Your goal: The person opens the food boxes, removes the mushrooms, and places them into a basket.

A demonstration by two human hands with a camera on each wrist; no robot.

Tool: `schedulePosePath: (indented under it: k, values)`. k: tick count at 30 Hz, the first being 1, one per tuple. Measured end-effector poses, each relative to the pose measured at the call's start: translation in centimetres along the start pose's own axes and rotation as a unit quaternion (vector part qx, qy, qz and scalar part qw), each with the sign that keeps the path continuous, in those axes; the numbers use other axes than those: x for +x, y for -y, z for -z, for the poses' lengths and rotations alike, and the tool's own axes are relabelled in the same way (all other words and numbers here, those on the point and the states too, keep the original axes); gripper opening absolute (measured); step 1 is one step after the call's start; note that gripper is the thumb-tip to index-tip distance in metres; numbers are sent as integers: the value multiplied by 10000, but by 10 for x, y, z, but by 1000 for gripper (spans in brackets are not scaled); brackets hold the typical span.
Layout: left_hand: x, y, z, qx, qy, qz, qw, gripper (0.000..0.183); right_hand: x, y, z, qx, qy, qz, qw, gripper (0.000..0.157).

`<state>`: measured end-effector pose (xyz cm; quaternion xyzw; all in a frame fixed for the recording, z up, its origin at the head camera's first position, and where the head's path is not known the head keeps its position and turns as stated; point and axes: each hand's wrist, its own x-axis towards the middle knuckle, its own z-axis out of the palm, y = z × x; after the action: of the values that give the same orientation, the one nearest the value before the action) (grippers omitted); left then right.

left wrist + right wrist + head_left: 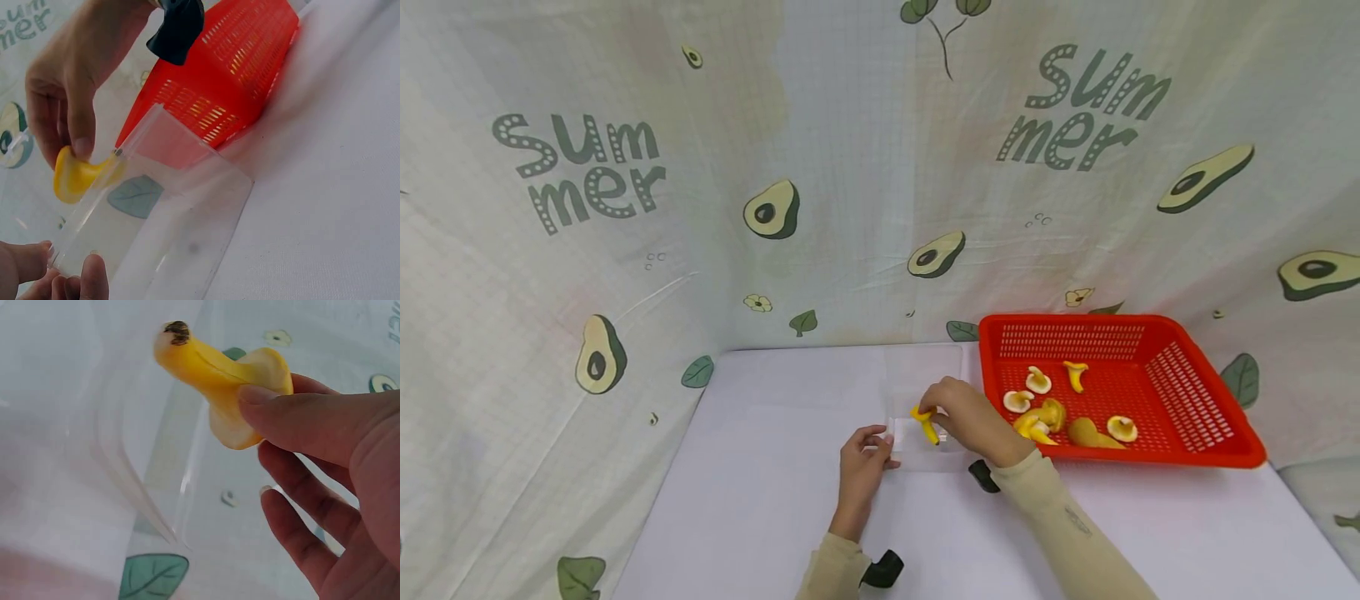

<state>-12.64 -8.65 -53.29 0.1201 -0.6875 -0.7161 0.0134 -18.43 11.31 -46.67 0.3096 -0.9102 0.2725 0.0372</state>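
My right hand [967, 414] pinches a yellow chanterelle mushroom [215, 372] between thumb and fingers. Its stem has a dark tip, and the flared cap sits against the thumb. The mushroom is held over a clear plastic box [194, 240], whose transparent lid [923, 363] stands folded back towards the backdrop. At the box's left side, my left hand [861, 471] grips the rim near a corner, thumb and fingertips on the plastic in the left wrist view.
To the right stands a red slotted basket [1195, 392] with several mushrooms in it, yellow, white-capped and brownish, such as a brown one [1088, 433]. A printed cloth backdrop [842, 167] rises behind the white table [760, 492].
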Motion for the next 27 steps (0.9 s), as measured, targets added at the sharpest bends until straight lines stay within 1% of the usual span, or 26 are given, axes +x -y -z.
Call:
schedulePosePath:
  k: [3,7,13,17,22,27]
  values:
    - [0,-1,0,-2,-11,24,10000,29,-7,-1,10,-104,-408,66,9991,22]
    - [0,0,0,-35,-6,10,10000,29,-17,-4,21,-203,-982,151,9948,25]
    - [0,1,1,-159,36,-26,9999,30,-33,-14,35,-135,-1607,298,9865,29]
    - [0,2,2,-169,55,-56,9998,31,-46,-18,44,-287,-1847,194,9822,33]
    - [0,1,2,-150,46,-104,9998,31,-62,-24,54,-426,-1932,-147,9801,35]
    - [0,1,1,-148,43,-78,9999,31,-77,-35,63,-538,-2051,-339,9767,39]
